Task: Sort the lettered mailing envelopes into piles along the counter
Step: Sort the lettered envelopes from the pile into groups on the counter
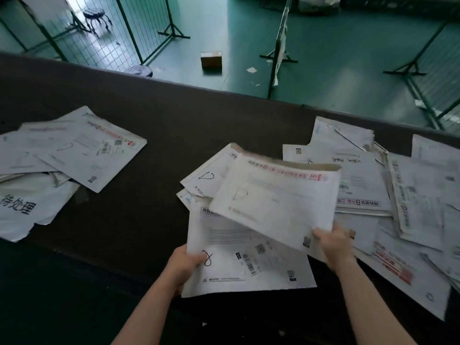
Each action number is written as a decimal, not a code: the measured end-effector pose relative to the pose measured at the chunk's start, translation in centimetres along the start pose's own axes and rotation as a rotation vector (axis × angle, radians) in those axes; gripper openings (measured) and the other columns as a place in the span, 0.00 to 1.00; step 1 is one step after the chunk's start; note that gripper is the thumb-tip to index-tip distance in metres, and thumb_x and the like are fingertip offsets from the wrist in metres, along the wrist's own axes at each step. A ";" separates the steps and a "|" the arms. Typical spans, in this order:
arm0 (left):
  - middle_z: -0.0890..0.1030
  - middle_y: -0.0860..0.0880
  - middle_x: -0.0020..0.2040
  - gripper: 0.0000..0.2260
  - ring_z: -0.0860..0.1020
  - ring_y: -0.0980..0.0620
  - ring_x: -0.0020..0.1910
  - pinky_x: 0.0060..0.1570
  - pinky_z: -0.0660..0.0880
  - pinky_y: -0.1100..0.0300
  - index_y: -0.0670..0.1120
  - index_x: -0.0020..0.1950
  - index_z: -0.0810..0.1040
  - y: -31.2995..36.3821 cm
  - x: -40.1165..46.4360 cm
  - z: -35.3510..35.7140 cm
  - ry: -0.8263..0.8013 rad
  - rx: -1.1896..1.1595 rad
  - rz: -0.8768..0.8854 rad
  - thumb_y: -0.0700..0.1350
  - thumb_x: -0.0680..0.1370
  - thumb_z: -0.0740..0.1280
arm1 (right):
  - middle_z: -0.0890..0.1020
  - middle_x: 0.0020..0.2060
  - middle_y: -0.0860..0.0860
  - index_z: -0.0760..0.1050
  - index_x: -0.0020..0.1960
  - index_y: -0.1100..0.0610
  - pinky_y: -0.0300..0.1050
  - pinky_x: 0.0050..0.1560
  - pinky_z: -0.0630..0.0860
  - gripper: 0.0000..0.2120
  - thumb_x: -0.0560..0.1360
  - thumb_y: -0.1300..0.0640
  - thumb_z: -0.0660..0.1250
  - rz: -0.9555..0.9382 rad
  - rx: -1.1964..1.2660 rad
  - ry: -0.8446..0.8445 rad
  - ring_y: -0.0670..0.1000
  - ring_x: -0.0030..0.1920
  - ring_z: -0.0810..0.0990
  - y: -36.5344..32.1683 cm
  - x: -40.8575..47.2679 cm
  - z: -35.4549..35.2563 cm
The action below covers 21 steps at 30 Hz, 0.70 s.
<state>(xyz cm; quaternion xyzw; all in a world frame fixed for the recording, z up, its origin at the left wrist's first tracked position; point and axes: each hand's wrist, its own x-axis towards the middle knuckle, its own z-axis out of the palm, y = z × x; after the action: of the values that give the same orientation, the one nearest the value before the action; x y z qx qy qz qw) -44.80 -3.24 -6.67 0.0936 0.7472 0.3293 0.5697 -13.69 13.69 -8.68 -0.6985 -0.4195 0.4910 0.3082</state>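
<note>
Dark counter [154, 115]: 2 hands pinching envelopes (white, lettered).

The envelopes are white paper, matt and creased, with frayed, torn edges: the one at frame centre [276, 200] shows a ragged brown-lined top edge, and the lower one [246, 260] has a rough bottom edge. The counter [161, 125] is a dark, matt, cloth-like surface. At lower left a white bag [29, 207] looks like crinkled plastic. The floor [336, 46], upper right, is glossy green. A cardboard box [211, 59] sits on it.
</note>
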 end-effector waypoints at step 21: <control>0.87 0.50 0.43 0.05 0.85 0.50 0.43 0.38 0.76 0.58 0.47 0.53 0.82 -12.3 -17.8 -4.4 0.549 -0.457 0.193 0.46 0.81 0.69 | 0.86 0.44 0.55 0.79 0.54 0.62 0.40 0.30 0.81 0.08 0.77 0.70 0.70 -0.083 -0.096 -0.780 0.49 0.35 0.87 -1.0 -12.6 5.5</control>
<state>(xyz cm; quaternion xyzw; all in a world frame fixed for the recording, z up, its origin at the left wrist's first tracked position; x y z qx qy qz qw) -39.98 -23.46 0.59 -0.0580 0.7670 0.5528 0.3206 -21.22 3.00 -4.26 -0.4556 -0.5557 0.6863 0.1122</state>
